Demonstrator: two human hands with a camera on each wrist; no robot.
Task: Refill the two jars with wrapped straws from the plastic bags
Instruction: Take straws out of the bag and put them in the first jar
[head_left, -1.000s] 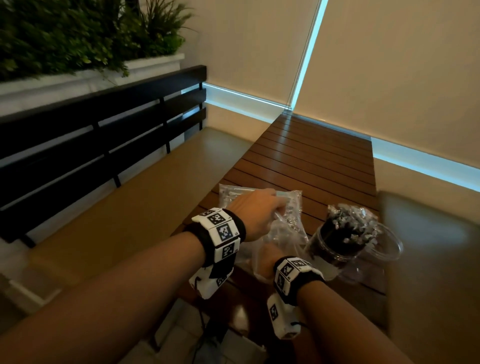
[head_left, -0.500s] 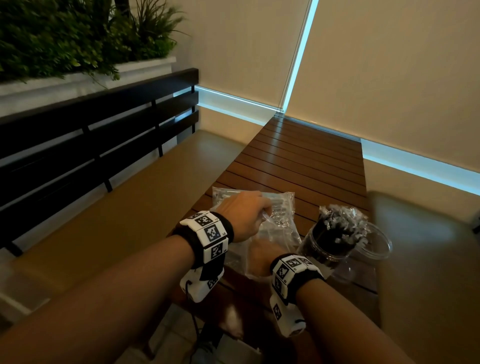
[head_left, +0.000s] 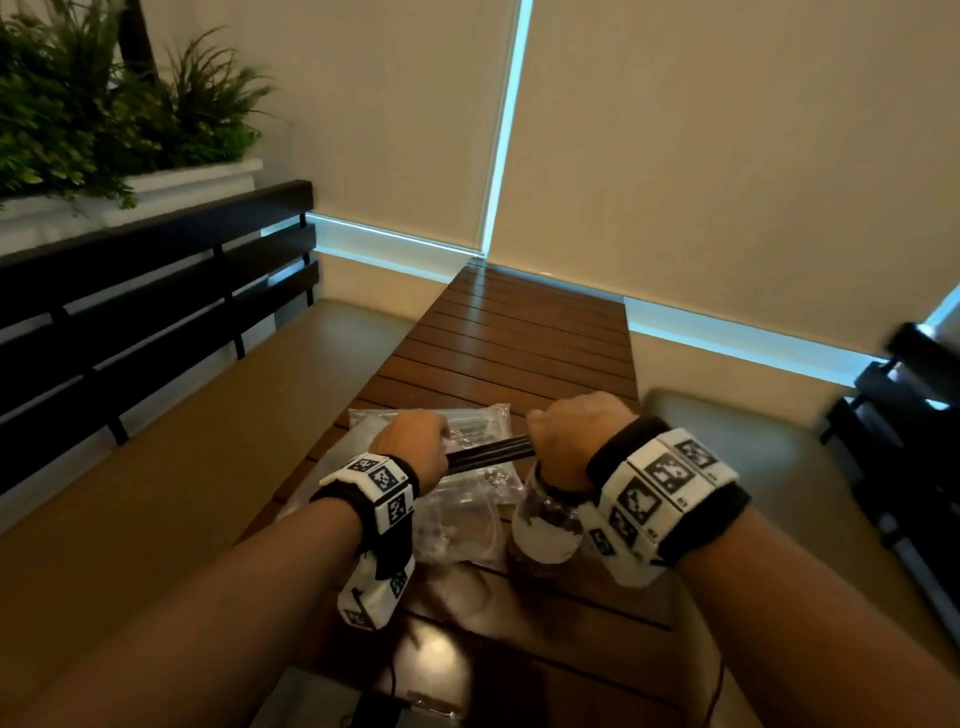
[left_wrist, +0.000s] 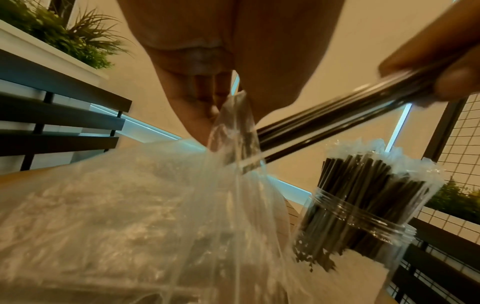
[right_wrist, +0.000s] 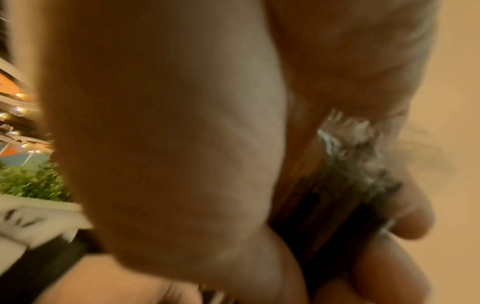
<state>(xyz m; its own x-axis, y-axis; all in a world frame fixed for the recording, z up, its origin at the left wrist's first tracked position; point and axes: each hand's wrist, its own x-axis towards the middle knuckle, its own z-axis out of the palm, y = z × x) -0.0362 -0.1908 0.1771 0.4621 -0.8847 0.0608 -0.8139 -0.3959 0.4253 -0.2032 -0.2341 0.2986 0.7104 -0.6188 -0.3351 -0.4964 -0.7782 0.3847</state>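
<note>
My right hand (head_left: 574, 436) grips one end of a bundle of black wrapped straws (head_left: 491, 453), fingers curled round it. The bundle's other end runs into the mouth of a clear plastic bag (head_left: 457, 519) lying on the wooden table (head_left: 514, 343). My left hand (head_left: 410, 444) pinches the bag's edge (left_wrist: 231, 123) and holds it up. Under my right wrist stands a clear jar (head_left: 545, 525) packed with black straws (left_wrist: 363, 201). In the right wrist view the straws (right_wrist: 337, 185) cross my palm. A second jar is hidden.
Tan bench seats flank the slatted table, one on the left (head_left: 208, 441) and one on the right (head_left: 779, 467). A black slatted backrest (head_left: 156, 291) and a planter with greenery (head_left: 104, 114) stand at the left. A dark rack (head_left: 909, 405) is at the far right.
My right hand has come out of the bag and risen to the right, drawing a bundle of black straws with it. The left hand has kept its hold on the bag.
</note>
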